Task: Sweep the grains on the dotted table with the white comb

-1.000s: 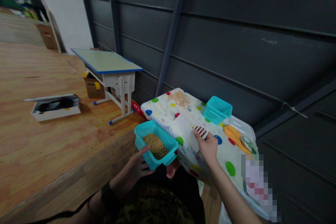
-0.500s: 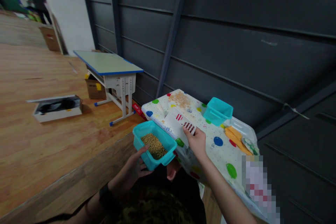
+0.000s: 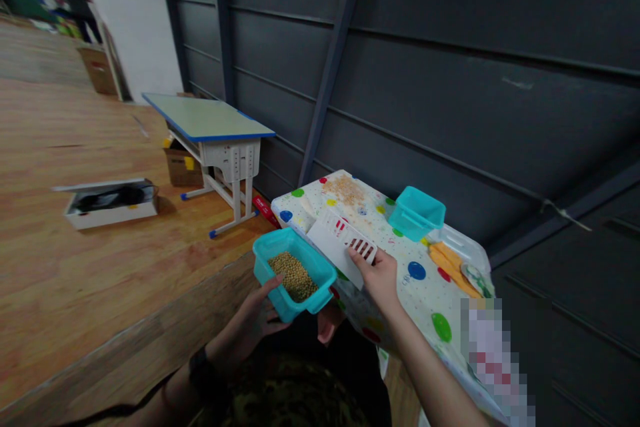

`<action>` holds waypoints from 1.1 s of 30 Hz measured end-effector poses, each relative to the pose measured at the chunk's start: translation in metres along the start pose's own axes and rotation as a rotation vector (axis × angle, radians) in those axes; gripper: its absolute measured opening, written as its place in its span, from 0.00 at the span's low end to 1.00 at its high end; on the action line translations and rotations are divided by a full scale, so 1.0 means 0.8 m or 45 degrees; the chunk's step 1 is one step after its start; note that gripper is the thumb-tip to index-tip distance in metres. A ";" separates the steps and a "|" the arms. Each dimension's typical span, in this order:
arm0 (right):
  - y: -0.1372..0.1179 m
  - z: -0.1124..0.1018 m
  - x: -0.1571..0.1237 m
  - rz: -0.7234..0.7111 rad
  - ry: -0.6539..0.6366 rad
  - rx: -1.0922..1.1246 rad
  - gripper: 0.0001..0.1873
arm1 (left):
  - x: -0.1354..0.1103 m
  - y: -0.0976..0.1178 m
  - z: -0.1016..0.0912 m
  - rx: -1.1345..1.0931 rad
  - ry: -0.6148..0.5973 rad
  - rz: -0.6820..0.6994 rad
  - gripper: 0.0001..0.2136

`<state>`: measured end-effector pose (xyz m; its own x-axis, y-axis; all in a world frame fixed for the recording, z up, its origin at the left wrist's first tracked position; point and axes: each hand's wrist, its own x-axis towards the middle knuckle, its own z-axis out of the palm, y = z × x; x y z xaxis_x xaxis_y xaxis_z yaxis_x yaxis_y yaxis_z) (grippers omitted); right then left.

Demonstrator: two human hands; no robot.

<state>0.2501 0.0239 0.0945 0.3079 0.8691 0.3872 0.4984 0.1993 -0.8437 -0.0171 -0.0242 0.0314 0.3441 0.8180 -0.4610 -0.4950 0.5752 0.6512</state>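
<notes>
My left hand (image 3: 257,313) grips a turquoise plastic tub (image 3: 320,267) at its near left corner, thumb over the rim. Inside lie small, round, yellowish beans (image 3: 294,275). The tub is held beside the table's near edge, its open top facing up. My right hand (image 3: 379,277) is closed on the slotted end of a flat white plastic scraper (image 3: 333,243). Its broad blade lies close to the tub's right rim; whether they touch I cannot tell. Pale crumb-like bits (image 3: 345,190) are scattered at the table's far end.
The table (image 3: 370,233) wears a cloth with coloured balloons. On it stand a second turquoise tub (image 3: 417,213), a white tray (image 3: 465,250) and an orange cloth (image 3: 453,267). A dark panelled wall (image 3: 450,93) rises behind. A desk (image 3: 210,119) and open box (image 3: 113,207) are further left.
My right hand and the white scraper have shifted slightly, and the blade now shows more plainly over the table's near edge. The tub of beans stays almost where it was.
</notes>
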 end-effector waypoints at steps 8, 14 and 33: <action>-0.001 0.009 0.005 -0.010 0.040 0.005 0.24 | 0.012 -0.009 -0.013 -0.017 -0.029 0.023 0.46; 0.008 0.002 0.006 0.048 0.113 0.022 0.25 | -0.001 0.003 0.004 -0.001 0.062 -0.005 0.45; 0.094 -0.100 0.104 0.176 0.082 0.349 0.31 | 0.034 -0.022 -0.025 0.091 0.228 -0.209 0.25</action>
<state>0.3779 0.0750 0.0931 0.4128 0.8677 0.2769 0.2141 0.2031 -0.9555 -0.0150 -0.0126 -0.0048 0.2656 0.7033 -0.6594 -0.3842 0.7045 0.5967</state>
